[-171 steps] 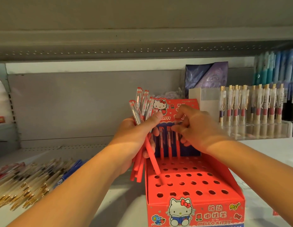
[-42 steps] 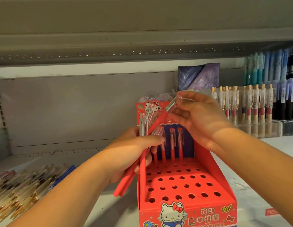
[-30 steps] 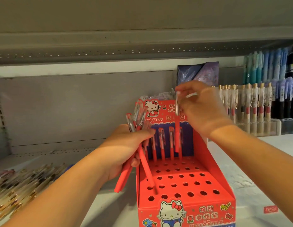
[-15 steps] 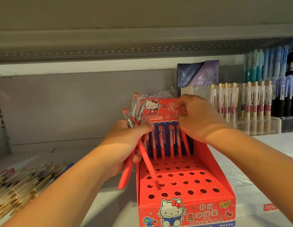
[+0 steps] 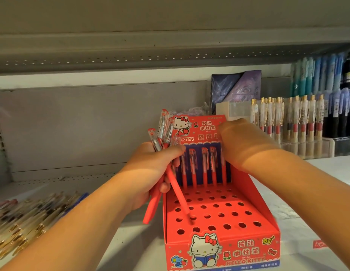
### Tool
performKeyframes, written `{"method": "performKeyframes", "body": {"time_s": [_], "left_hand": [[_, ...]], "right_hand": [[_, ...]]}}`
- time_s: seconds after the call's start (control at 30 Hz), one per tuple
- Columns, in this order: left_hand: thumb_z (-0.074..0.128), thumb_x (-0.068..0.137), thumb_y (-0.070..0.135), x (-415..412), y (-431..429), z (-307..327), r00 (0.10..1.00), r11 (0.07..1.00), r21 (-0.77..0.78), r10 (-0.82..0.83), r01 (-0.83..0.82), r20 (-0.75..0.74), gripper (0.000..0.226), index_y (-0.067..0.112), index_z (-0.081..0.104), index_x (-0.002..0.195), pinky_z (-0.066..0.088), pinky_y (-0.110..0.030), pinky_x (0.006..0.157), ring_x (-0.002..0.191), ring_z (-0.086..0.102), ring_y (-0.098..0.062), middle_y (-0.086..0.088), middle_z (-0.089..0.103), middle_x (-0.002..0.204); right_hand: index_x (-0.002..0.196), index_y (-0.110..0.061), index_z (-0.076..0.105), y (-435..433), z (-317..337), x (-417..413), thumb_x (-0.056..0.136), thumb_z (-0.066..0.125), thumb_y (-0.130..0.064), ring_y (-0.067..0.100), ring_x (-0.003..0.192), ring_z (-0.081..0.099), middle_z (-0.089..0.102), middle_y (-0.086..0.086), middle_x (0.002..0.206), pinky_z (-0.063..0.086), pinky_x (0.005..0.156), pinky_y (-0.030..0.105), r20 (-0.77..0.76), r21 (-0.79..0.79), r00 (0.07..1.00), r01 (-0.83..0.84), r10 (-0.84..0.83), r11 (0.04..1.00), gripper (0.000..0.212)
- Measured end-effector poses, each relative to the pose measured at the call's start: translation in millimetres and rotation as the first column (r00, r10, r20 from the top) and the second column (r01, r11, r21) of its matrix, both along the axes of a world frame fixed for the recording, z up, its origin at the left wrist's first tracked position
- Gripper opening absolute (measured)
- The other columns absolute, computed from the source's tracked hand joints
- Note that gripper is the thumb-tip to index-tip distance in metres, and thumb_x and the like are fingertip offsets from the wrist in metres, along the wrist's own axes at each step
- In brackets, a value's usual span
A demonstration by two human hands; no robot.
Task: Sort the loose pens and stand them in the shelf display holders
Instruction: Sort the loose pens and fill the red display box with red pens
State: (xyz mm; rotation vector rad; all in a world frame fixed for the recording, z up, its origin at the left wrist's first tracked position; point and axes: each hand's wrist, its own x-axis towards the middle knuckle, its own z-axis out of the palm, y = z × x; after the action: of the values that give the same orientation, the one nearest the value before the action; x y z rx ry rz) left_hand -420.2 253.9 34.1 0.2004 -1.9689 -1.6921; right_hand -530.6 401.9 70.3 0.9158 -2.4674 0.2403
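Several rows of open holes fill the front of the box; a loose pile lies well left on the shelf. At the box's left wall the left hand clasps a bundle showing four caps, one tip slanting over the holes. Five pens stand in the back row. The right hand covers the fifth's top; its grip cannot be told.

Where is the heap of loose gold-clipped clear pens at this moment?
Head view, lower left: the heap lies on the white shelf, left of the left hand, which grips a bundle of red pens, and the red cardboard display box.
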Motion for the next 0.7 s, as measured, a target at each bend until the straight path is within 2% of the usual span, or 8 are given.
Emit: {"method": "performKeyframes", "body": {"time_s": [0.13,0.23,0.3,0.33,0.4,0.47,0.57,0.7], "left_hand": [[0.066,0.092,0.024,-1,0,0,1.0,1.0,0.013,-0.026,0.026,-0.01,0.029,0.007,0.053,0.073,0.028,-0.018,0.032,0.036,0.035,-0.015,0.001,0.049,0.047],[0.069,0.089,0.031,-2,0,-1,0.999,0.999,0.017,-0.034,0.035,-0.028,0.032,0.008,0.053,0.072,0.028,-0.018,0.032,0.037,0.035,-0.014,0.002,0.049,0.048],[0.074,0.082,0.04,-3,0,-1,0.997,0.999,0.032,-0.034,0.036,-0.063,0.038,0.009,0.054,0.071,0.028,-0.018,0.033,0.036,0.035,-0.014,-0.003,0.049,0.053],[0.076,0.075,0.046,-3,0,0,0.996,0.999,0.035,-0.028,0.031,-0.085,0.043,0.009,0.055,0.07,0.028,-0.018,0.033,0.036,0.035,-0.015,-0.006,0.048,0.055],[0.076,0.06,0.059,-4,-1,1,0.992,1.0,0.026,-0.005,0.008,-0.126,0.053,0.009,0.059,0.068,0.029,-0.019,0.034,0.034,0.034,-0.017,-0.014,0.048,0.055],[0.074,0.054,0.066,-4,-2,0,0.988,1.0,0.011,0.025,-0.024,-0.15,0.059,0.009,0.063,0.065,0.03,-0.021,0.038,0.035,0.036,-0.021,-0.017,0.049,0.052],[0.068,0.051,0.075,-4,-5,-2,0.986,0.995,-0.046,0.083,-0.091,-0.144,0.079,-0.001,0.061,0.073,0.034,-0.026,0.043,0.04,0.042,-0.023,-0.02,0.053,0.053],[0.062,0.046,0.081,-1,-3,-1,0.984,0.995,-0.066,0.064,-0.075,-0.165,0.095,-0.003,0.062,0.088,0.027,-0.017,0.034,0.031,0.032,-0.014,-0.007,0.043,0.044]], "right_hand": [[0.091,-0.017,0.042,-1,-2,1,0.094,0.049,-0.01,0.016,0.064,0.045,0.033,-0.001,0.074,0.043,0.065,0.03,0.051,0.022,0.999,0.007,-0.009,1.0,0.011],[0.103,-0.019,0.055,-1,0,2,0.094,0.05,-0.021,0.027,0.087,0.058,0.049,0.0,0.088,0.051,0.077,0.035,-0.061,-0.066,0.998,-0.02,0.016,0.998,0.011],[0.1,-0.026,0.062,-3,1,9,0.09,0.054,-0.025,0.022,0.087,0.063,0.063,-0.002,0.1,0.055,0.075,0.035,0.003,-0.277,0.973,-0.22,0.23,0.935,0.013],[0.096,-0.03,0.063,-5,0,14,0.087,0.058,-0.027,0.019,0.081,0.066,0.067,-0.004,0.096,0.057,0.067,0.034,0.114,-0.426,0.894,-0.351,0.434,0.834,0.011],[0.1,-0.03,0.059,-11,-6,25,0.079,0.066,-0.028,0.022,0.073,0.071,0.068,-0.001,0.085,0.056,0.052,0.035,0.314,-0.646,0.552,-0.473,0.773,0.599,0.022],[0.109,-0.027,0.05,-15,-17,29,0.075,0.068,-0.018,0.03,0.071,0.072,0.065,0.005,0.082,0.058,0.054,0.038,0.378,-0.7,0.338,-0.505,0.862,0.505,0.04],[0.111,-0.027,0.044,-19,-27,32,0.079,0.076,-0.002,0.036,0.07,0.071,0.064,0.009,0.082,0.059,0.06,0.049,0.347,-0.666,0.344,-0.565,0.873,0.487,0.052],[0.117,-0.02,0.043,-21,-26,30,0.083,0.067,0.01,0.037,0.068,0.069,0.061,0.01,0.08,0.053,0.055,0.055,0.321,-0.697,0.345,-0.544,0.882,0.467,0.052]]}}
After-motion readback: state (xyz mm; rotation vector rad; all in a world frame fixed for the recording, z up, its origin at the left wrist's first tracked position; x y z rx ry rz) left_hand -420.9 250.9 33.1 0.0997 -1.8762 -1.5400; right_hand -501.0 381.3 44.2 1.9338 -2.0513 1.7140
